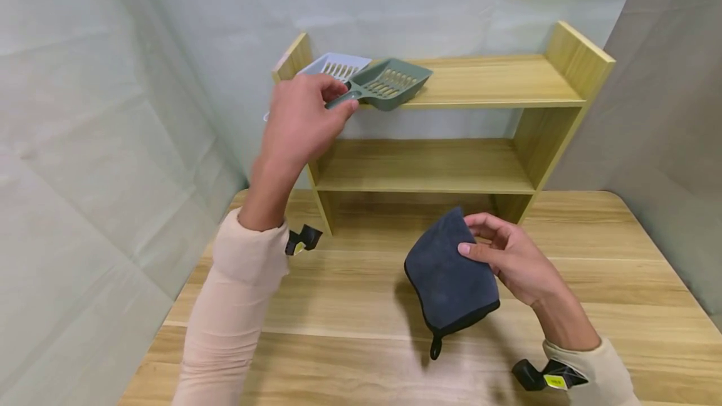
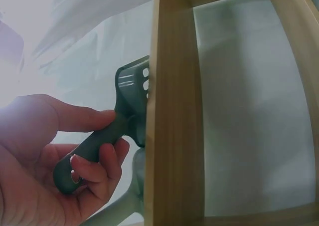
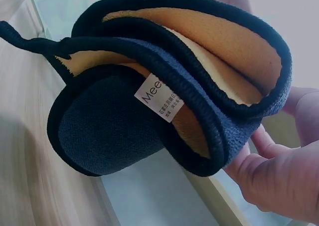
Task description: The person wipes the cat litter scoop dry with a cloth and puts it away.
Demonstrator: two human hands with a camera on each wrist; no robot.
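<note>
At the shelf's upper left, my left hand (image 1: pixel 307 114) grips a green slotted litter scoop (image 1: pixel 389 103) by its handle (image 2: pixel 94 147), fingers curled round it. The scoop's head overlaps the top board in the head view. Just behind it lies a pale litter scoop (image 1: pixel 323 65), partly hidden by the green one and my hand. Over the table, my right hand (image 1: pixel 524 262) pinches a folded dark blue cloth (image 1: pixel 454 274) between thumb and fingers. The right wrist view shows the cloth's orange inner side, black edging and a white label (image 3: pixel 160 99). A black loop (image 1: pixel 435 348) hangs from one corner.
A wooden shelf (image 1: pixel 423 165) with raised side panels stands at the back of the wooden table (image 1: pixel 338 356). Pale curtains (image 1: pixel 113 143) hang behind and along the left side, with a greyer one (image 1: pixel 665 111) at right. Both wrists carry small black cameras.
</note>
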